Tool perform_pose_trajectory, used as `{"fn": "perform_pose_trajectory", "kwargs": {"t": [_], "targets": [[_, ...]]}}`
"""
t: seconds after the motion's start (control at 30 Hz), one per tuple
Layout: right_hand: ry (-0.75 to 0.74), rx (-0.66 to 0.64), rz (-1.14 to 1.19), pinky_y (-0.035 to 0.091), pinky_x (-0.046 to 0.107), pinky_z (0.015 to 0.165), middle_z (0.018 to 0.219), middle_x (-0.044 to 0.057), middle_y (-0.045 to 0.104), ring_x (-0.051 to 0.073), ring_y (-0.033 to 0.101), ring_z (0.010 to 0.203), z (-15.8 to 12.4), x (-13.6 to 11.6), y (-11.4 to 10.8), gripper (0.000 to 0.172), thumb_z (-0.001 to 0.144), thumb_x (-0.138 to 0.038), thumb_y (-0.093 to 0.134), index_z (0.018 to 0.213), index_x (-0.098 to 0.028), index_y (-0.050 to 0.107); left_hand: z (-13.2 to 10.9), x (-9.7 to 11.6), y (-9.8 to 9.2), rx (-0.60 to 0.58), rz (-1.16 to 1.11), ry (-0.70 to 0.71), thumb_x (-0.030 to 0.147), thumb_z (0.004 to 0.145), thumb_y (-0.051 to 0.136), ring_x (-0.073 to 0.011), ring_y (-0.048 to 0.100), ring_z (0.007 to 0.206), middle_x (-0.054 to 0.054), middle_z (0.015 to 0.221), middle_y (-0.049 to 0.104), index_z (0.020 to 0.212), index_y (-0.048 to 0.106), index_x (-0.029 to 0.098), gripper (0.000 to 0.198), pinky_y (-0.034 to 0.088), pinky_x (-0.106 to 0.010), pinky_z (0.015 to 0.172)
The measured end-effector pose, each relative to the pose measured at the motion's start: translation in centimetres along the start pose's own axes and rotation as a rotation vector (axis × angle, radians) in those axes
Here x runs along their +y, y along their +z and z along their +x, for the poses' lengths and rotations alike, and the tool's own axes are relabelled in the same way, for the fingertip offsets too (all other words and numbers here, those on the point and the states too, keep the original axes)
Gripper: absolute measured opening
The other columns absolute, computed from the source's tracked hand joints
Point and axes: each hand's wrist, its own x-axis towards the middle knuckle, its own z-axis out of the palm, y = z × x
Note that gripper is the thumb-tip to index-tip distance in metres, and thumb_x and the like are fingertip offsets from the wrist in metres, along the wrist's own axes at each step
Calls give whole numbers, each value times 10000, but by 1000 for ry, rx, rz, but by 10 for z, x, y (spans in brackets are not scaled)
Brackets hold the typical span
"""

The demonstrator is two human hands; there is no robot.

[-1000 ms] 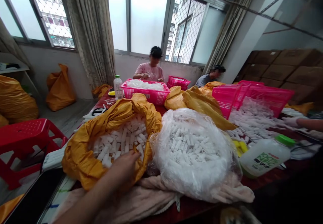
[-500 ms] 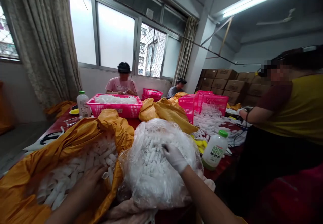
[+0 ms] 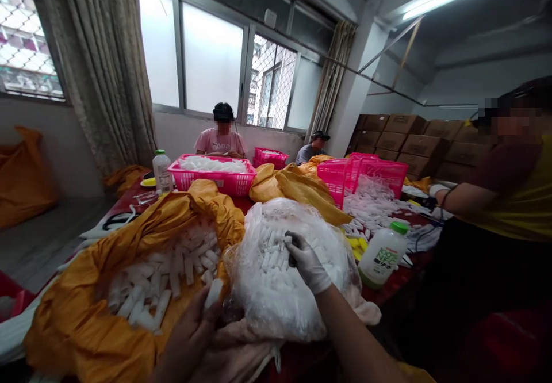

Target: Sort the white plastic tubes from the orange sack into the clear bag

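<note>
Here we are: our bare left hand has its fingers closed on a white plastic piece, just above the orange sack. Our gloved right hand sits on the clear plastic bag, its fingers bent over white pieces, though we can't quite tell whether they're gripping one.

The clear plastic bag at lower centre looked thin, glossy and crinkled, and the orange-yellow bag at lower left had a smooth satin sheen, both around matt white pieces of plastic or foam. The basket at centre was glossy pink plastic, the glove thin matt white, the cartons at upper right rough brown cardboard, and the curtain at upper left woven cloth
</note>
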Motion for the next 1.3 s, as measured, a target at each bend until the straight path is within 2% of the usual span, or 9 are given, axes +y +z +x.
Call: {"fn": "perform_pose_trajectory", "kwargs": {"t": [0.2, 0.3, 0.43, 0.53, 0.6, 0.8, 0.93, 1.1, 1.3], "targets": [[249, -77, 785, 346, 172, 409, 779, -19, 603, 67, 445, 489, -71, -37, 16, 434, 669, -407, 710, 1060, -282, 568, -27, 18, 28, -312, -86, 4, 507, 833, 503, -284, 620, 1025, -114, 1121, 681, 1190, 598, 172, 499, 469, -402, 933], [305, -64, 866, 356, 164, 404, 769, -4, 622, 78, 489, 520, -82, -45, 30, 392, 642, -355, 755, 999, -264, 619, -34, 21, 33, -363, -62, 5, 470, 840, 515, -289, 580, 1103, -119, 1200, 645, 1224, 584, 175, 489, 428, -413, 984], [246, -92, 945, 512, 247, 596, 828, -27, 619, 111, 593, 673, -88, -39, 39, 378, 610, -348, 788, 963, -313, 656, -33, 22, 27, -378, -19, 20, 421, 858, 501, -279, 569, 1128, -112, 1218, 637, 1226, 584, 184, 446, 420, -393, 994], [257, -281, 821, 481, 233, 525, 770, -42, 600, 84, 552, 549, -96, -31, 34, 450, 720, -405, 704, 1152, -363, 584, -29, 20, 19, -376, 34, 58, 399, 869, 492, -257, 586, 1105, -96, 1204, 646, 1227, 580, 198, 420, 439, -348, 967], [237, -394, 603, 428, 209, 466, 670, -37, 586, 72, 490, 466, -100, -30, 28, 455, 812, -443, 595, 1244, -313, 538, -26, 20, 16, -388, 95, 108, 387, 875, 489, -244, 589, 1096, -86, 1197, 650, 1225, 580, 210, 403, 442, -320, 952], [-160, -605, -163, 484, 338, 811, 927, 27, 699, 193, 629, 854, -96, -42, 20, 218, 849, -348, 540, 978, -276, 700, -24, 32, 20, -598, 216, 284, 339, 853, 523, -225, 637, 914, -61, 1008, 705, 1157, 628, 265, 330, 464, -281, 835], [-148, -303, -3, 517, 329, 772, 936, 53, 689, 182, 646, 826, -100, -35, 31, 321, 835, -352, 567, 1132, -238, 607, -32, 43, 27, -573, 164, 146, 340, 875, 487, -247, 615, 982, -79, 1074, 687, 1174, 595, 230, 336, 437, -304, 872], [-50, 146, 402, 536, 316, 775, 1044, 44, 669, 165, 639, 895, -117, -9, 52, 311, 752, -340, 675, 1045, -258, 611, -39, 46, 32, -522, 108, 61, 353, 910, 400, -230, 613, 957, -80, 1041, 684, 1078, 594, 194, 301, 445, -280, 832], [215, 24, 586, 555, 289, 714, 870, 19, 724, 157, 662, 759, -119, 6, 59, 289, 589, -377, 797, 825, -241, 702, -40, 36, 38, -485, 67, 49, 398, 904, 387, -206, 601, 834, -68, 881, 663, 928, 579, 174, 296, 449, -290, 777]]}}
